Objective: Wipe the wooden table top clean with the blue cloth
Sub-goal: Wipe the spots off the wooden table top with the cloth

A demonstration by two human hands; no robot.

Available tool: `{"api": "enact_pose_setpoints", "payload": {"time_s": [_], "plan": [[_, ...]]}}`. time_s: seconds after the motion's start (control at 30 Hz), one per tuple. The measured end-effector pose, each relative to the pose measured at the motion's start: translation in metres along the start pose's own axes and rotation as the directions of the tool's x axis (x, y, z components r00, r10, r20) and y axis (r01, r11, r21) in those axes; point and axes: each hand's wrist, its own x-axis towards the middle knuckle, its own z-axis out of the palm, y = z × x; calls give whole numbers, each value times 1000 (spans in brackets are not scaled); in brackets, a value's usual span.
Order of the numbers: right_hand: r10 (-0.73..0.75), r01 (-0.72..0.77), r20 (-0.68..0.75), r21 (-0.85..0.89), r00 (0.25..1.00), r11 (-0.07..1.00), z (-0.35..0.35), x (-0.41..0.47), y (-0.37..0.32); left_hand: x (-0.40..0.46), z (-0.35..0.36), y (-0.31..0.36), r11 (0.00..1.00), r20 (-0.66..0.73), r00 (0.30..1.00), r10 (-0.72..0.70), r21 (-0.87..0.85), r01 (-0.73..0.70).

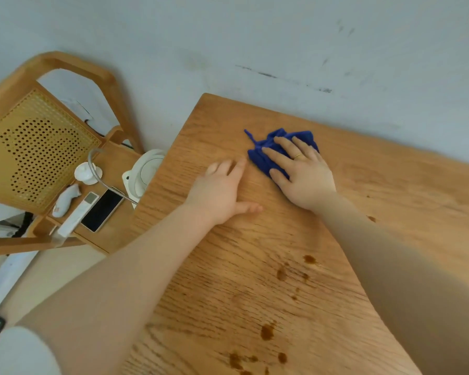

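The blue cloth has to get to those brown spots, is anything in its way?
Nothing stands on the wood between them. The blue cloth lies under the right hand near the table's far edge, and the brown spots sit nearer the person. Only the person's own forearms reach over that stretch, and the left hand rests flat beside the cloth.

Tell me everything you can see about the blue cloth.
The blue cloth is deep blue, soft and fuzzy-looking, bunched into a crumpled wad with one thin corner sticking out. It lies on the wooden table top near the far edge, pressed flat under the straight fingers of the right hand.
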Motion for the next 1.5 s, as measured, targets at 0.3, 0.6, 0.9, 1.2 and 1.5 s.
{"api": "enact_pose_setpoints", "payload": {"time_s": [0.3, 0.6, 0.9, 1.2, 1.5], "plan": [[98, -99, -43, -21, 994, 995, -9, 60, 44, 14, 6, 17, 983, 59, 991, -121, 143, 112], [-105, 107, 54, -35, 993, 994, -7, -13, 20, 14, 8, 15, 992, 61, 992, -108, 71, 103], [282, -282, 4, -57, 959, 958, -10, 32, 22, 13, 7, 16, 994, 91, 991, -100, 57, 95], [94, -91, 46, -69, 995, 993, -7, -33, 7, 15, 7, 15, 995, 66, 995, -74, 66, 70], [421, -424, -86, -23, 903, 905, -4, -4, 18, 15, 10, 13, 995, 71, 996, -58, 91, 51]]}}
